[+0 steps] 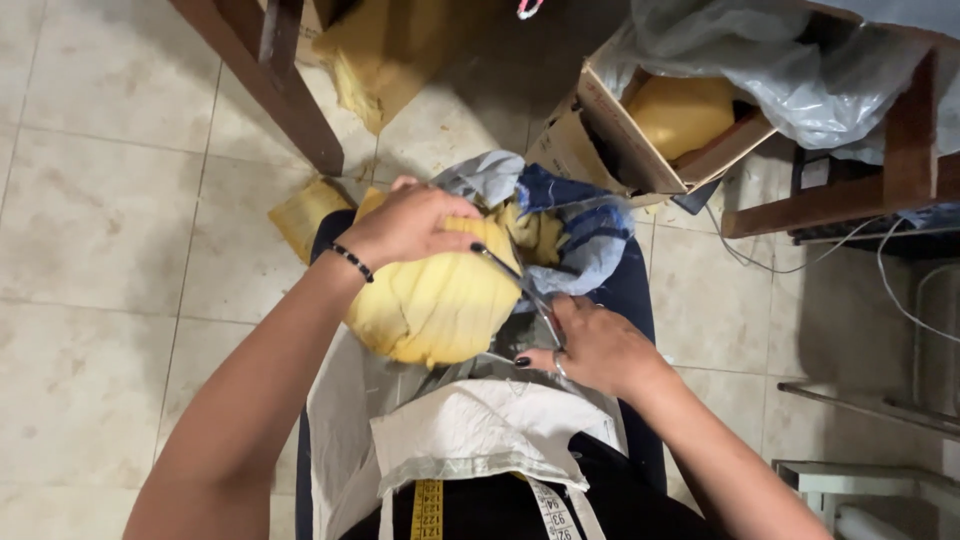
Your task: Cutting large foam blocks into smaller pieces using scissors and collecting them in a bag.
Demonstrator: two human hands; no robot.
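Head view looks straight down onto a person's lap, where a rounded lump of yellow foam [440,295] rests, ridged and creased on top, pale yellow with darker folds. The left hand [410,225] lies flat over its upper side, fingers [455,238] curled down onto the foam and pressing it; a black bead bracelet [351,262] sits at that wrist. The right hand [597,350] is closed around the handles of a pair of scissors [520,290], whose metal blades run up and left across the foam's right edge; how far apart the blades stand cannot be told. Blue and grey cloth [575,225] is bunched just behind the foam, touching it. Below the foam, white woven fabric [480,430] is draped over the lap, and a yellow measuring tape [428,510] hangs down beside it.

Further out, an open brown cardboard box [610,135] stands on the floor at the upper right, with another yellow foam piece [680,110] inside. Crumpled clear plastic sheeting [790,70] lies over a wooden frame [905,140] next to the box. A torn slab of yellow foam [375,55] sits at the top centre beside a dark wooden leg [275,85]. Beige floor tiles [90,230] surround everything.
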